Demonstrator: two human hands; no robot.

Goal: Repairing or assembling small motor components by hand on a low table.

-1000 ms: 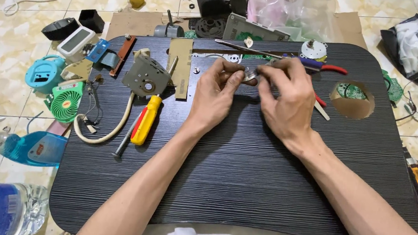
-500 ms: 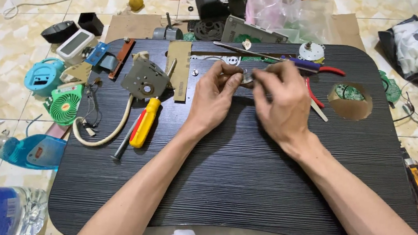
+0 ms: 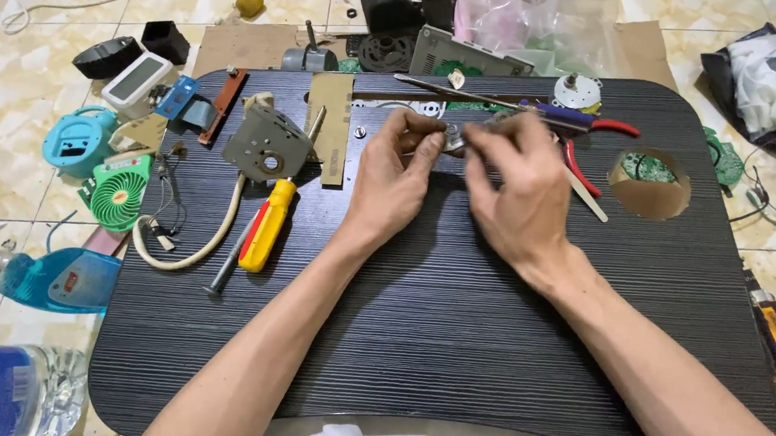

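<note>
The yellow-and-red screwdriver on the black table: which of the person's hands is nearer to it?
Left. The left hand is just right of the screwdriver, apart from it, fingers on a small metal part. The right hand lies farther right, beyond the left.

Yellow-handled screwdriver, grey motor plate, red-handled pliers, green mini fan on black table.
</note>
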